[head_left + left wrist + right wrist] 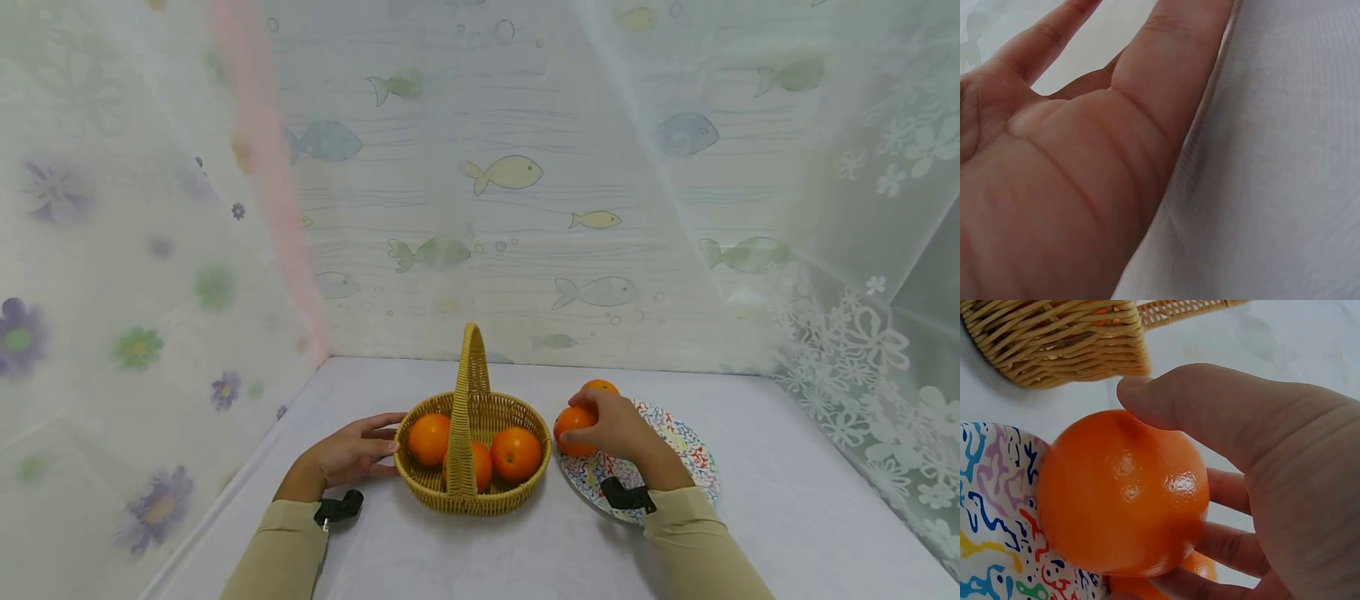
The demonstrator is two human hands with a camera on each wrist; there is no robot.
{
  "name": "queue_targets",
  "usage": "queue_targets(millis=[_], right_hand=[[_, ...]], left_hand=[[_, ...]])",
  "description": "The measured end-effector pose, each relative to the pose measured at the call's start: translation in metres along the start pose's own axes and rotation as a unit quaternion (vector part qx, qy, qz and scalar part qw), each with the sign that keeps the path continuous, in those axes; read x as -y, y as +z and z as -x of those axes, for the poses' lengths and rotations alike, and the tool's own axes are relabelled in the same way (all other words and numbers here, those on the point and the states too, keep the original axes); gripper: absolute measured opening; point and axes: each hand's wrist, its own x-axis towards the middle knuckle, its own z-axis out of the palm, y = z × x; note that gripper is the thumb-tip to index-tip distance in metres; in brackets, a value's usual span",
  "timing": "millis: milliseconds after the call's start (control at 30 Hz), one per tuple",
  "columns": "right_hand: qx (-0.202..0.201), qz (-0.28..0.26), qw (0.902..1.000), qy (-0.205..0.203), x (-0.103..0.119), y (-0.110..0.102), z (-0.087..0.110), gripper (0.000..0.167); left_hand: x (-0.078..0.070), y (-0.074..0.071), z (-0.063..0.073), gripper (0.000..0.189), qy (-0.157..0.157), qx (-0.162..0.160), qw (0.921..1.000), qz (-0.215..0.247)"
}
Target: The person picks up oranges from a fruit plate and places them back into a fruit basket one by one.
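A yellow wicker basket [495, 502] with a tall arched handle stands mid-table, holding three oranges [517, 455]. At its left side is my left hand [348, 454], fingers extended and touching the rim. The left wrist view shows only the palm and parts of the fingers beside the white cloth. My right hand [618, 425] grips another orange [1122, 494] at the left edge of a round, colourfully patterned plate [693, 454]; thumb on one side, fingers round the other. Just behind this orange sits a further one [602, 386], partly hidden by the hand.
A white cloth covers the table [780, 467]. Sheer curtains [502, 217] printed with fish and flowers hang behind and at both sides. The basket's handle [472, 358] rises well above its rim. A narrow gap separates basket and plate.
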Motion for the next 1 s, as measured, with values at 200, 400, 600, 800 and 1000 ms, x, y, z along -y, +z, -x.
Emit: queue_targets(millis=[200, 400, 600, 800, 1000], right_hand=[[0.009, -0.006, 0.9999, 0.007, 0.0012, 0.0004, 0.0005, 0.063], [0.017, -0.007, 0.9996, 0.020, -0.0008, 0.0020, 0.0000, 0.072], [0.025, 0.001, 0.9993, 0.026, -0.0045, 0.0027, -0.0008, 0.077], [0.024, 0.007, 0.9994, 0.024, -0.0049, 0.0028, 0.0002, 0.077], [0.022, 0.009, 0.9996, 0.018, -0.0034, 0.0019, 0.0010, 0.075]], left_hand=[[0.0000, -0.0018, 0.0002, 0.073, -0.001, -0.001, 1.0000, 0.000], [0.0005, -0.0016, 0.0001, 0.072, -0.006, -0.010, 0.9999, 0.002], [-0.0001, 0.0003, -0.0004, 0.072, -0.012, -0.021, 0.9997, 0.001], [0.0003, -0.0002, -0.0002, 0.073, -0.008, -0.010, 0.9999, -0.003], [0.0004, -0.0002, 0.0001, 0.071, -0.006, -0.007, 1.0000, 0.002]])
